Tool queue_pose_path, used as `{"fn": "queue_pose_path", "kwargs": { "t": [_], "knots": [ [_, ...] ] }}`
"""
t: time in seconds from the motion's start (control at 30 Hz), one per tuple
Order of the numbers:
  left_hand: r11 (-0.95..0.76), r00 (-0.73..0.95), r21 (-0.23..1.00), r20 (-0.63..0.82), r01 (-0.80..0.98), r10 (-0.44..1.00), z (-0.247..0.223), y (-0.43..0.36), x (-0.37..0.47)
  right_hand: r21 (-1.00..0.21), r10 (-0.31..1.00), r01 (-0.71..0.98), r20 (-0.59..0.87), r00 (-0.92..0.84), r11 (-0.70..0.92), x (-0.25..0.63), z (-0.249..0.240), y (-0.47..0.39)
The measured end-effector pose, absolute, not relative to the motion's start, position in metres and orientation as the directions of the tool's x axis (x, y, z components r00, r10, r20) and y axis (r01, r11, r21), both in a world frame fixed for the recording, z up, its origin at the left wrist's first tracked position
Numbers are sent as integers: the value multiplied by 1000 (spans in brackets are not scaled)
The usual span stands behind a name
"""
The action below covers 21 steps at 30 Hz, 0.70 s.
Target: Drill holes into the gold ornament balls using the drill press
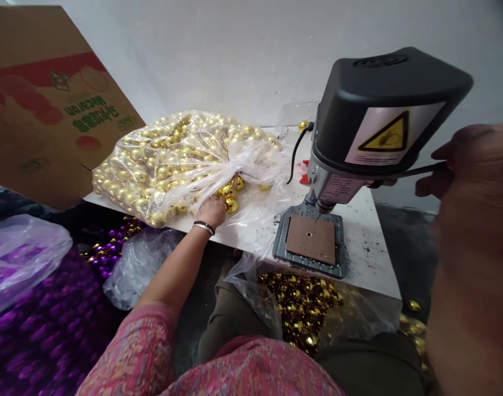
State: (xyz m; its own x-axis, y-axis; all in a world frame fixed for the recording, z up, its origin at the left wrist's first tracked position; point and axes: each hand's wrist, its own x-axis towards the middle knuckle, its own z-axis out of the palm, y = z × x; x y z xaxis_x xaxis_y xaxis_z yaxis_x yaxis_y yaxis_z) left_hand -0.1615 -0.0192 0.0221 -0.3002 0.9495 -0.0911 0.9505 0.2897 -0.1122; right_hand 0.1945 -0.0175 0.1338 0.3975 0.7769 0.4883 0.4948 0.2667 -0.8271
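My left hand [212, 212] reaches to the mouth of a clear plastic bag [169, 159] full of shiny gold balls. Its fingers curl beside loose gold balls [230, 204]; the fingertips are hidden. At the right edge, my right hand [462, 159] is closed around the lever [425, 169] of a small bench drill press [383, 110]. The thin drill bit [318, 218] points down, above a brown square board [303, 245] on the grey base [281, 242]. One small hole shows in the board, with no ball on it.
Dark shavings lie on the white table [367, 236] around the base. Below its front edge, an open bag holds gold pieces [301, 308]. Purple balls [49, 324] in plastic are at left, under a cardboard box [49, 110]. A black cable [295, 154] runs behind the drill.
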Motion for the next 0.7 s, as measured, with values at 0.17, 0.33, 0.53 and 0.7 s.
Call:
{"fn": "queue_pose_path", "kwargs": {
  "t": [0.17, 0.33, 0.53, 0.7],
  "knots": [
    [240, -245, -52, -169, 969, 955, 12, -15, -166, -842, 765, 483, 471, 440, 240, 188, 143, -22],
    [106, -66, 219, -180, 970, 981, -5, -12, -154, -825, 747, 482, 515, 421, 297, 191, 138, -18],
    [121, -132, 542, -19, 832, 991, -15, -7, -139, -838, 741, 430, 516, 430, 335, 194, 137, -15],
    [-12, -54, 989, 20, 145, 998, -10, -27, -122, -837, 734, 404, 529, 427, 368, 195, 132, -11]
  ]
}}
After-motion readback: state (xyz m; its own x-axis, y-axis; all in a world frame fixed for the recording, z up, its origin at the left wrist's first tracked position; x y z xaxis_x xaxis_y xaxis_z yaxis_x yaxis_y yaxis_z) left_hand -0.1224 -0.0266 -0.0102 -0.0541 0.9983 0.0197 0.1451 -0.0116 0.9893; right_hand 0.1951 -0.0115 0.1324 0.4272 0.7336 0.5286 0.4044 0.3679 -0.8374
